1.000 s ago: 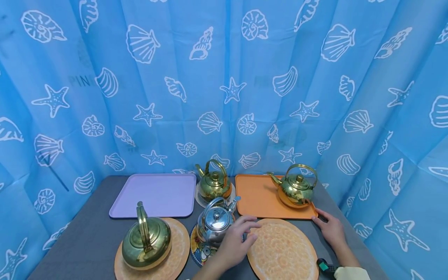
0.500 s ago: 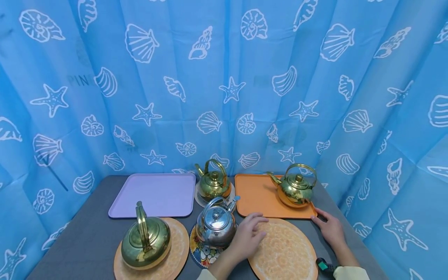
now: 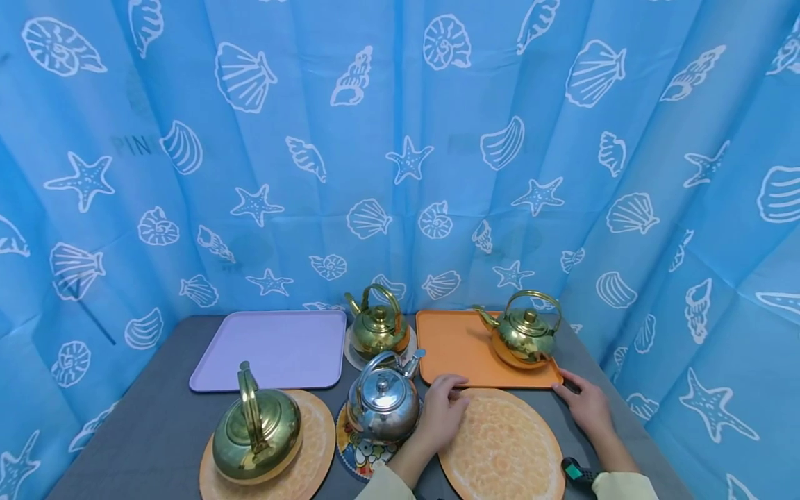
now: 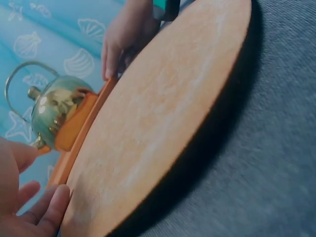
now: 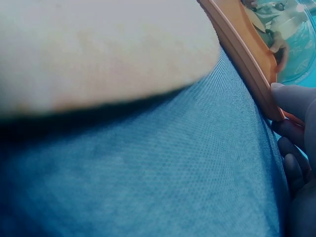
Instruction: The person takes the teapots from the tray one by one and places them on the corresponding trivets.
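My right hand [image 3: 589,406] pinches the near right corner of the orange tray [image 3: 446,347], thumb on the rim and fingers below it in the right wrist view. On that tray's right side stands a gold kettle [image 3: 528,340], spout to the left. My left hand [image 3: 442,413] is by the tray's near left part, fingers loosely bent. In the left wrist view its fingertips [image 4: 60,195] are right at the tray's rim and the edge of the right round placemat [image 3: 500,444]. Just left of this hand, a silver kettle [image 3: 383,410] stands on a colorful round mat [image 3: 359,451].
A second gold kettle [image 3: 378,330] stands behind the silver one on a pale round mat [image 3: 356,354]. The purple tray [image 3: 271,351] lies back left. A larger gold kettle [image 3: 253,437] occupies the left round placemat [image 3: 319,430]. A blue curtain [image 3: 400,139] closes off the back.
My left hand has moved right and away, from in front of the silver kettle to the orange tray's near edge. My right hand keeps its grip on the tray corner.
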`<state>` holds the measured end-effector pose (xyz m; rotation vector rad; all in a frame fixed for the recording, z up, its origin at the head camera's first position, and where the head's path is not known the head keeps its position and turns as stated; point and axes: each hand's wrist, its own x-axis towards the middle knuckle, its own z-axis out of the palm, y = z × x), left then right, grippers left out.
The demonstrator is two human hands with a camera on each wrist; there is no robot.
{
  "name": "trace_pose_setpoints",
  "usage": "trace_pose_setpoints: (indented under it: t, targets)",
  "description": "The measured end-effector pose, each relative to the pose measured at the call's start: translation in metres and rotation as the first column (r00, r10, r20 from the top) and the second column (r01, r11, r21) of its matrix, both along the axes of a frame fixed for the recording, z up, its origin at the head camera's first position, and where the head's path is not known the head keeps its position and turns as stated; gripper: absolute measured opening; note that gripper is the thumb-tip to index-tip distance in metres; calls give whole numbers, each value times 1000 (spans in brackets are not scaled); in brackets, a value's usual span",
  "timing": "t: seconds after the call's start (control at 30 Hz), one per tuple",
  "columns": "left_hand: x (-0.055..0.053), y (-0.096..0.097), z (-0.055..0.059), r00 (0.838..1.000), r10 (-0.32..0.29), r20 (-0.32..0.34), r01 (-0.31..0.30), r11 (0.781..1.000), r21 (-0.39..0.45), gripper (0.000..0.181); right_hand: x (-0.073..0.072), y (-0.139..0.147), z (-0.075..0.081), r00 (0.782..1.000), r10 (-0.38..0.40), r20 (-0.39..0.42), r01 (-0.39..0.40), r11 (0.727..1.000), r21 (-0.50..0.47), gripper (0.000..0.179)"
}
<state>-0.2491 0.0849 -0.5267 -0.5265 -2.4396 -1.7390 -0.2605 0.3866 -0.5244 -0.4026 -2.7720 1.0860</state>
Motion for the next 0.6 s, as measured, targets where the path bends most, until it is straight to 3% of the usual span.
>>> trace_pose_setpoints:
  t: [0.23,0.6]
  targets:
    - [-6,4,0,994,74,75,-69,995,-67,30,0,-1,0,1000,-2,-14,2,1000,3,56]
    - [-10,8,-6,988,140,60,-134,987,-93,24,-2,2,2,1000,6,4,-6,999,-40,55]
